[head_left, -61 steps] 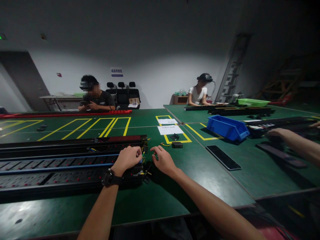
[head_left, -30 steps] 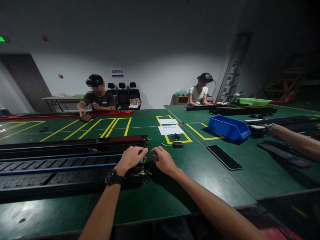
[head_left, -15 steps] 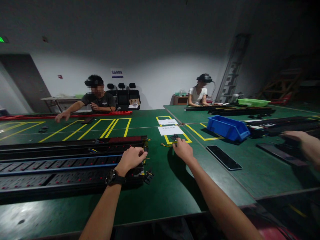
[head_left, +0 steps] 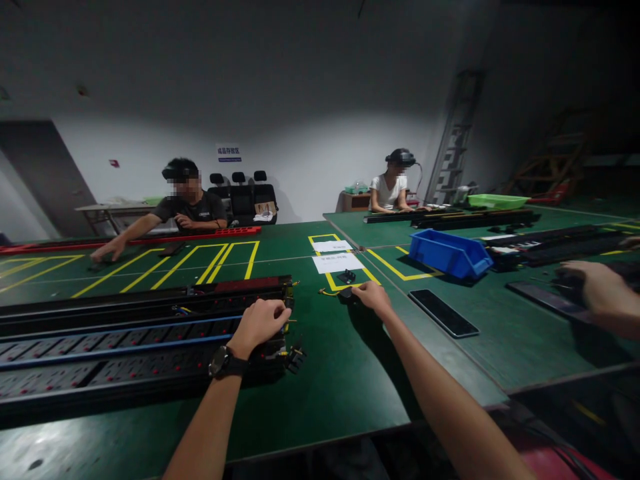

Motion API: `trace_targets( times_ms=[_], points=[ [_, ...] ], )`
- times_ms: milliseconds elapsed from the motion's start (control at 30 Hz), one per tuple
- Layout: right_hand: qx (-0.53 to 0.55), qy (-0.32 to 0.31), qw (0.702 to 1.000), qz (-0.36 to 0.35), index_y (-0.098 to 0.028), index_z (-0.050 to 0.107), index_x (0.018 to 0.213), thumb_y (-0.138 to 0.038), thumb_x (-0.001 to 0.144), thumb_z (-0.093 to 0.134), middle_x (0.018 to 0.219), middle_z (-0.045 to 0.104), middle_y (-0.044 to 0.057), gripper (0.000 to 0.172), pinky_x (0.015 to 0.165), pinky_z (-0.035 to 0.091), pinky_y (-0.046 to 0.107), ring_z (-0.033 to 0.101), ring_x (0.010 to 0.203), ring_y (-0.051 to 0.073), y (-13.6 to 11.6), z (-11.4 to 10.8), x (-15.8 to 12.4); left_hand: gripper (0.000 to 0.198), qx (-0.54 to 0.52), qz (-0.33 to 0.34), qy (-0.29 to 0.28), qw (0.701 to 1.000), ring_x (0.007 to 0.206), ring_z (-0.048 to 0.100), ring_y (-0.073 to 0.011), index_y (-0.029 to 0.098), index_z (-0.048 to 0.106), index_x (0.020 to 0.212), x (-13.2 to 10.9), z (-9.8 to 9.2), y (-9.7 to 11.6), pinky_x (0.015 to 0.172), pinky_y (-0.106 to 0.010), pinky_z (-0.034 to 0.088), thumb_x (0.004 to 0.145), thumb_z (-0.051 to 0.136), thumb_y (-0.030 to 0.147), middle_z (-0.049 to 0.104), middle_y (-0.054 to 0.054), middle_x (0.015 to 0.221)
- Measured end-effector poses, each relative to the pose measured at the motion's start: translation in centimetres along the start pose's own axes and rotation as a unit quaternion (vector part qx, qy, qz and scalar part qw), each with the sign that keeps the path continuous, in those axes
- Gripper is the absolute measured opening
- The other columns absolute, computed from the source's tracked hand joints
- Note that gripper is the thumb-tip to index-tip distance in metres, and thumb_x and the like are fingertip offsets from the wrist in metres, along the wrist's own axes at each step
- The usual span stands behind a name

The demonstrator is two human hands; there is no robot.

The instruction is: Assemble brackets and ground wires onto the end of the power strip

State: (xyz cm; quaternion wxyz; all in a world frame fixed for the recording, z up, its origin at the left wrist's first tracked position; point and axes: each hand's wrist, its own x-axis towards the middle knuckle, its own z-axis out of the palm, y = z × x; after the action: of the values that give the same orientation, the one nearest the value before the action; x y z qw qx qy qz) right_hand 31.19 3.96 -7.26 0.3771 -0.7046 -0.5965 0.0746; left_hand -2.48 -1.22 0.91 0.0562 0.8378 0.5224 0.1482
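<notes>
My left hand [head_left: 263,325], with a watch on its wrist, is closed over the right end of a long black power strip [head_left: 165,355] with rows of sockets and red dots. Loose wires and a black clip-like part [head_left: 295,359] stick out at that end. My right hand [head_left: 374,297] pinches the edge of a small dark part [head_left: 347,294] low over the green table. A yellow wire [head_left: 327,293] runs from this part to the left. Just behind it lies a small black bracket-like piece [head_left: 347,275] by a white paper label [head_left: 337,263].
A blue bin [head_left: 450,253] and a phone [head_left: 443,313] are on the table to the right. Another person's hand [head_left: 595,287] reaches in at the right edge. Two people sit across the table, near a red rail [head_left: 240,232] and black strips [head_left: 465,219].
My right hand has moved slightly right and down and now pinches the dark part, leaving the black piece behind it uncovered. My left hand stays on the power strip.
</notes>
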Motion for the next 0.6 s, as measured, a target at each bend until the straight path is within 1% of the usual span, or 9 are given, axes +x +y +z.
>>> trace_targets(
  times_ms=[67, 100, 167, 233, 300, 400, 600],
  points=[
    [0.025, -0.023, 0.999, 0.033, -0.014, 0.072, 0.065, -0.024, 0.082, 0.062, 0.055, 0.061, 0.007, 0.022, 0.057, 0.032, 0.032, 0.051, 0.055, 0.016, 0.0, 0.0, 0.3, 0.035, 0.002, 0.001, 0.003, 1.000, 0.081, 0.069, -0.0195, 0.023, 0.073, 0.084, 0.0, 0.1, -0.1, 0.066, -0.025, 0.041, 0.096, 0.047, 0.045, 0.076, -0.004, 0.086],
    [0.036, -0.025, 0.998, 0.042, -0.013, 0.074, 0.071, -0.023, 0.081, 0.062, 0.062, 0.065, 0.008, 0.019, 0.058, 0.033, 0.031, 0.054, 0.058, 0.017, -0.1, 0.0, 0.4, 0.035, 0.004, 0.001, 0.004, 1.000, 0.080, 0.069, -0.0192, 0.023, 0.073, 0.084, 0.0, 0.2, -0.2, 0.066, -0.025, 0.040, 0.095, 0.047, 0.044, 0.075, -0.004, 0.086],
    [0.042, -0.010, 0.998, 0.044, -0.013, 0.075, 0.082, -0.021, 0.081, 0.062, 0.075, 0.070, 0.009, 0.015, 0.061, 0.037, 0.029, 0.060, 0.068, 0.019, -0.2, 0.0, 0.6, 0.034, 0.009, 0.001, 0.005, 1.000, 0.079, 0.068, -0.0191, 0.024, 0.072, 0.083, 0.0, 0.3, -0.2, 0.066, -0.025, 0.040, 0.095, 0.047, 0.044, 0.075, -0.004, 0.084],
    [0.022, 0.004, 0.999, 0.029, -0.015, 0.075, 0.088, -0.021, 0.081, 0.063, 0.085, 0.073, 0.009, 0.015, 0.066, 0.040, 0.029, 0.063, 0.078, 0.020, -0.3, 0.0, 0.7, 0.034, 0.011, 0.001, 0.006, 1.000, 0.078, 0.068, -0.0194, 0.023, 0.071, 0.083, 0.0, 0.3, -0.3, 0.065, -0.025, 0.039, 0.095, 0.047, 0.044, 0.074, -0.004, 0.083],
    [-0.014, 0.014, 1.000, 0.002, -0.016, 0.074, 0.091, -0.021, 0.083, 0.063, 0.091, 0.072, 0.009, 0.015, 0.072, 0.042, 0.028, 0.063, 0.086, 0.021, -0.5, 0.0, 0.6, 0.035, 0.010, 0.001, 0.005, 1.000, 0.078, 0.068, -0.0195, 0.023, 0.071, 0.083, 0.0, 0.3, -0.3, 0.064, -0.025, 0.038, 0.095, 0.047, 0.045, 0.074, -0.004, 0.083],
    [-0.050, 0.019, 0.998, -0.027, -0.016, 0.074, 0.093, -0.021, 0.085, 0.063, 0.094, 0.070, 0.009, 0.014, 0.079, 0.044, 0.029, 0.062, 0.093, 0.021, -0.8, 0.0, 0.3, 0.035, 0.007, 0.002, 0.006, 1.000, 0.078, 0.068, -0.0191, 0.022, 0.071, 0.083, 0.0, 0.3, -0.3, 0.064, -0.025, 0.038, 0.095, 0.047, 0.044, 0.074, -0.004, 0.082],
    [-0.071, 0.013, 0.993, -0.090, -0.019, 0.074, 0.094, -0.023, 0.086, 0.064, 0.098, 0.064, 0.008, 0.013, 0.081, 0.046, 0.029, 0.061, 0.091, 0.020, -1.6, -0.2, -0.2, 0.035, 0.004, 0.005, 0.005, 1.000, 0.078, 0.068, -0.0191, 0.022, 0.070, 0.083, 0.0, 0.3, -0.4, 0.064, -0.025, 0.039, 0.096, 0.047, 0.045, 0.074, -0.004, 0.082]
  ],
)
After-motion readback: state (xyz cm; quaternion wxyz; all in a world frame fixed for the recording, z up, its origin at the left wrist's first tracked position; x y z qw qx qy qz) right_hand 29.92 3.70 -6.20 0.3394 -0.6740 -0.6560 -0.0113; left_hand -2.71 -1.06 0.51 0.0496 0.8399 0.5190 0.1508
